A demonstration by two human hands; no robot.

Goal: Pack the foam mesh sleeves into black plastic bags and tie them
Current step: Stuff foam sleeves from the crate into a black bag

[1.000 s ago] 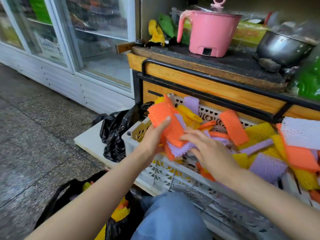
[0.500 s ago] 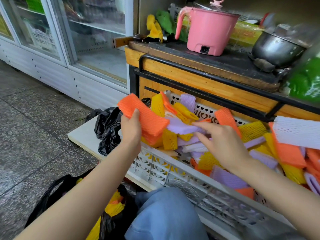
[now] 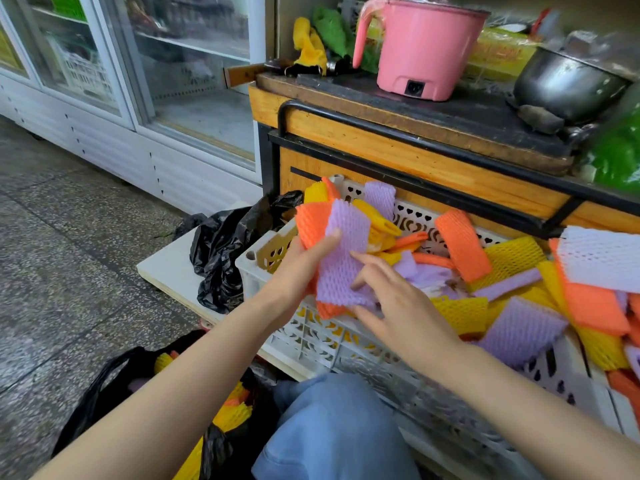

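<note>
A white plastic crate (image 3: 311,336) holds several orange, yellow and purple foam mesh sleeves (image 3: 512,261). My left hand (image 3: 298,268) grips a small stack over the crate's left corner: orange sleeves (image 3: 311,221) with a purple sleeve (image 3: 341,258) on top, my thumb pressed on it. My right hand (image 3: 398,299) reaches from the right, fingers spread and relaxed, its fingertips touching the purple sleeve's lower edge. An open black plastic bag (image 3: 114,386) with yellow and orange sleeves inside lies on the floor at lower left, beside my knee (image 3: 332,431).
More crumpled black bags (image 3: 225,251) lie on a white board left of the crate. Behind the crate stands a wooden cart (image 3: 408,157) with a pink pot (image 3: 422,46) and a metal pan (image 3: 564,84). Glass-door fridges (image 3: 138,81) line the left wall; the speckled floor (image 3: 69,254) stretches left.
My left hand's stack now has a purple sleeve laid on its orange ones. My right hand came over from the crate to the stack and touches it.
</note>
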